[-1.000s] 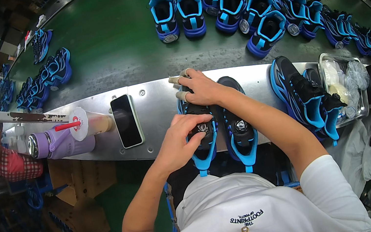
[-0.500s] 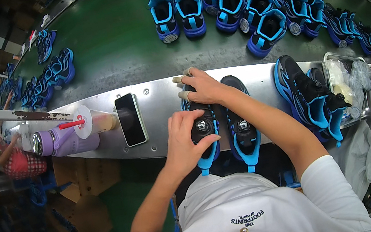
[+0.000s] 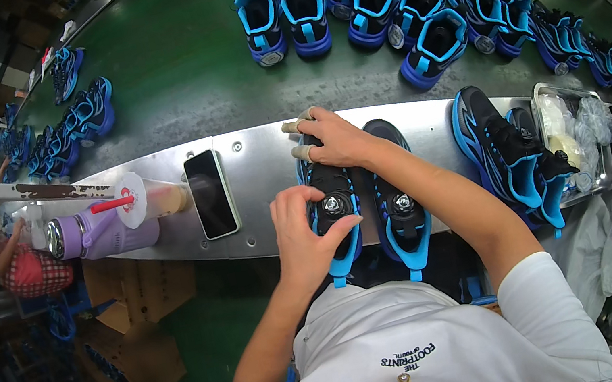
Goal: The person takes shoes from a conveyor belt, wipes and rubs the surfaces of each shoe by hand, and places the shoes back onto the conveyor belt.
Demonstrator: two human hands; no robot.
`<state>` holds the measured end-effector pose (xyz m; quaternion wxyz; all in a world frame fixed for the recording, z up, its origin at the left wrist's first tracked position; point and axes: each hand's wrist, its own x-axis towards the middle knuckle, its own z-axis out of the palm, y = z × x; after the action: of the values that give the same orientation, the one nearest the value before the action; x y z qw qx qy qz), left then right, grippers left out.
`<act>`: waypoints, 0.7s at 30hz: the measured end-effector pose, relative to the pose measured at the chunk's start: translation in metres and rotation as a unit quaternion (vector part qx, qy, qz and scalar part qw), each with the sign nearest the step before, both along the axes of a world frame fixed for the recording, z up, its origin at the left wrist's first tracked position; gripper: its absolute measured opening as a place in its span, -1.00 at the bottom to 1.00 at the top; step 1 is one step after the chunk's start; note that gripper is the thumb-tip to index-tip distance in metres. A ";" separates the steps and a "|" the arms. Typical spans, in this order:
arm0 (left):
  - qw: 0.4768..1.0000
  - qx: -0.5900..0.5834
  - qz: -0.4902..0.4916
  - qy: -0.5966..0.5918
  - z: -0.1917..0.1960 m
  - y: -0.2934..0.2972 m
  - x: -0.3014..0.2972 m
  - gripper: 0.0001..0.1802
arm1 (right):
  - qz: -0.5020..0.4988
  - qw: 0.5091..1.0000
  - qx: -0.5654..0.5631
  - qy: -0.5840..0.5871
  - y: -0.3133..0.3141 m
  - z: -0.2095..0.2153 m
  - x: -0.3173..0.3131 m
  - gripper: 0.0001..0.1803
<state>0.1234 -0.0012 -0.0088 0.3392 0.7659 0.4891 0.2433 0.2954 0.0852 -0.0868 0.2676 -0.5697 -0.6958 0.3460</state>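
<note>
A black sneaker with blue trim (image 3: 334,178) lies on the metal ledge in front of me, its heel toward my body. My right hand (image 3: 336,139) reaches across and grips its toe, with beige finger covers on some fingertips. Around the round lacing dial (image 3: 335,205) on the tongue, my left hand (image 3: 302,230) curves its thumb and bent fingers. The thumb lies across the shoe just below the dial; some fingertips are hidden. Beside it on the right rests a matching sneaker (image 3: 398,199) with its own dial, under my right forearm.
Left on the ledge are a phone (image 3: 211,195), a drink cup with a red straw (image 3: 136,200) and a purple bottle (image 3: 102,231). More sneakers (image 3: 505,147) and a clear tray of wrapped bundles (image 3: 602,175) stand right. Several shoes (image 3: 435,49) sit on the green belt (image 3: 170,68).
My left index finger has drawn back slightly left from the dial, while the thumb stays near it. My right hand keeps its grip on the toe. The whole view has shifted a little.
</note>
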 end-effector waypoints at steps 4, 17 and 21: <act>0.996 -0.003 0.093 0.005 -0.009 -0.010 0.014 -0.62 | -0.002 1.000 0.029 -0.001 -0.001 -0.005 -0.001 -0.48; 0.992 -0.010 0.091 -0.091 -0.015 -0.020 0.020 -0.48 | -0.003 1.000 -0.008 0.026 -0.003 0.003 0.000 -0.48; 0.991 -0.020 0.083 -0.104 -0.025 -0.013 0.019 -0.63 | -0.002 0.999 0.005 0.036 -0.002 -0.003 0.003 -0.49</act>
<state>0.1424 -0.0147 -0.0335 0.3817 0.6861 0.5181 0.3393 0.2981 0.0832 -0.0896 0.2964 -0.5570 -0.6861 0.3622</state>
